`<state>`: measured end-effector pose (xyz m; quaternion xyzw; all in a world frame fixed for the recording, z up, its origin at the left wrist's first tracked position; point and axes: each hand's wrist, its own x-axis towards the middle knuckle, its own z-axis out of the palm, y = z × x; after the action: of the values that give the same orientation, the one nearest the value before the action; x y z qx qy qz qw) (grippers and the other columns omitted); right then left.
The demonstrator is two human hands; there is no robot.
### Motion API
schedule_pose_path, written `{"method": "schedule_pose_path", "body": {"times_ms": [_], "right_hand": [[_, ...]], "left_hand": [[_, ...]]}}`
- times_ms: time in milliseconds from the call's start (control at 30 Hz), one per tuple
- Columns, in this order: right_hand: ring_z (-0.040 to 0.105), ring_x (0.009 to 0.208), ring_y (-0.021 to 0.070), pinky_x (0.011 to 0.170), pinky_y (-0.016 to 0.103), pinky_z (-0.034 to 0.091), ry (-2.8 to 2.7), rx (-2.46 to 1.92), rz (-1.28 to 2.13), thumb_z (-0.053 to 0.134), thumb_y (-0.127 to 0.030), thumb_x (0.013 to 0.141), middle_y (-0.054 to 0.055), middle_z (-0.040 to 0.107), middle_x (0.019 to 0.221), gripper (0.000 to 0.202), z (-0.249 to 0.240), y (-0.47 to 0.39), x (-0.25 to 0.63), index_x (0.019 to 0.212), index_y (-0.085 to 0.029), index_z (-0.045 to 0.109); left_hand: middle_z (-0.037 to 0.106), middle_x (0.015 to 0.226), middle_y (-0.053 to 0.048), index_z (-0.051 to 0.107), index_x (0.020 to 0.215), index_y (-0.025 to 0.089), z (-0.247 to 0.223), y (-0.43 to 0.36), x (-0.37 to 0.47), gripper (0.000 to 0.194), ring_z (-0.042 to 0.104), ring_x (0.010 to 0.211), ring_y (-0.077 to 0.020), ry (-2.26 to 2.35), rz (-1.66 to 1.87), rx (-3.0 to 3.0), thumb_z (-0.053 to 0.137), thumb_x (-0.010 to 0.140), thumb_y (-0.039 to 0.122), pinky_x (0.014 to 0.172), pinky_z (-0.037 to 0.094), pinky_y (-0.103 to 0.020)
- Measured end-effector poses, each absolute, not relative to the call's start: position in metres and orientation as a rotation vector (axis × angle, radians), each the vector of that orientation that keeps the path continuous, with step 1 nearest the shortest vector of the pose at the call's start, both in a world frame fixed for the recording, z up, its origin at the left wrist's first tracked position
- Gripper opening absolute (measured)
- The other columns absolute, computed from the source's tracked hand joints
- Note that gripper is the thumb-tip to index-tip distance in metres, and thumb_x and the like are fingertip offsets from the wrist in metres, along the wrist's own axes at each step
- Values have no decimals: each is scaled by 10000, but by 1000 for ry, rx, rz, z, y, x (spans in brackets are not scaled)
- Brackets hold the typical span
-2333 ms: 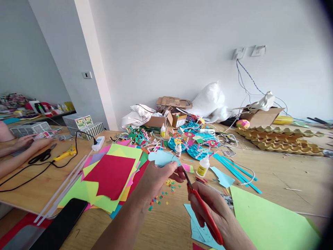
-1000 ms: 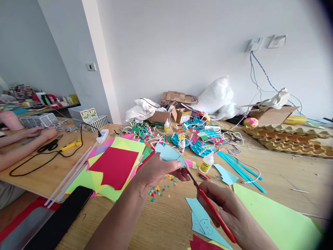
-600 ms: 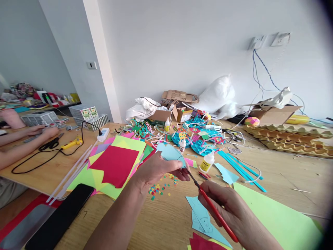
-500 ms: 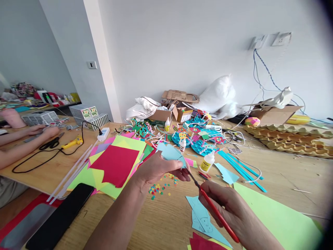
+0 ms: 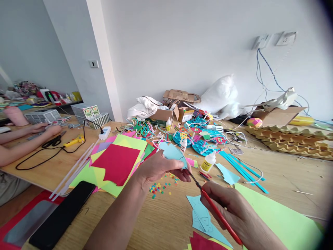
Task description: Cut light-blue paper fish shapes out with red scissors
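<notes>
Pinched in my left hand [image 5: 161,169] is a piece of light blue paper [image 5: 173,152] with a dark drawn line on it. My right hand [image 5: 229,205] grips a pair of red-handled scissors [image 5: 217,210], whose dark blades point up and left to the lower edge of that paper, by my left fingertips. Whether the blades are apart cannot be made out. Below the hands lie light blue paper pieces [image 5: 201,217] with pencil drawings, overlapping red scraps [image 5: 205,242]. Small coloured paper dots [image 5: 158,189] are scattered on the table under my left hand.
Coloured sheets [image 5: 117,163] and a black phone [image 5: 62,211] lie at left. Glue bottles [image 5: 208,162], blue strips [image 5: 244,170] and decorated blue crafts [image 5: 203,146] stand behind my hands. Egg trays [image 5: 293,140] are at right. Another person's hands [image 5: 49,130] work at far left.
The view has shifted slightly, so most things sit a little further right. Both hands keep nearly the same pose, with the paper and scissors still held.
</notes>
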<state>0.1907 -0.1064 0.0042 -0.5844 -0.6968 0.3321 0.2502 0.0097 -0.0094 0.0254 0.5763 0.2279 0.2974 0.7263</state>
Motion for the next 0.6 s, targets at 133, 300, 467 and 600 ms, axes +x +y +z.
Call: {"method": "schedule_pose_path", "body": {"times_ms": [133,300,467,600], "right_hand": [[315,532,136,474,259,246,-1916,-1582,870,391,-531,895,-30,402,561,426,6,-107,191,614,-211,412],[304,518,129,460,255,232,-1882,-1588,892,395,-549,892,-38,377,550,434,3,-106,190,617,-214,411],[325,471,120,431,252,225,-1827,-1561,908,405,-517,895,-50,356,534,393,-4,-104,190,634,-223,410],[367,475,123,443,255,240,-1870,-1548,936,375,-497,904,-46,382,533,379,-3,-104,189,642,-224,394]], "left_hand": [[650,595,-63,684,646,88,25,-9,9,194,634,542,-137,504,652,1274,634,602,271,536,515,-219],[652,615,-61,670,665,96,22,-8,11,208,641,556,-143,499,677,1260,655,619,298,529,513,-220],[646,652,-50,663,695,104,17,-10,16,242,639,561,-126,464,771,1251,636,693,345,535,508,-208],[622,627,-38,640,667,107,19,-12,16,219,619,552,-111,482,825,1322,610,709,319,513,486,-190]]}}
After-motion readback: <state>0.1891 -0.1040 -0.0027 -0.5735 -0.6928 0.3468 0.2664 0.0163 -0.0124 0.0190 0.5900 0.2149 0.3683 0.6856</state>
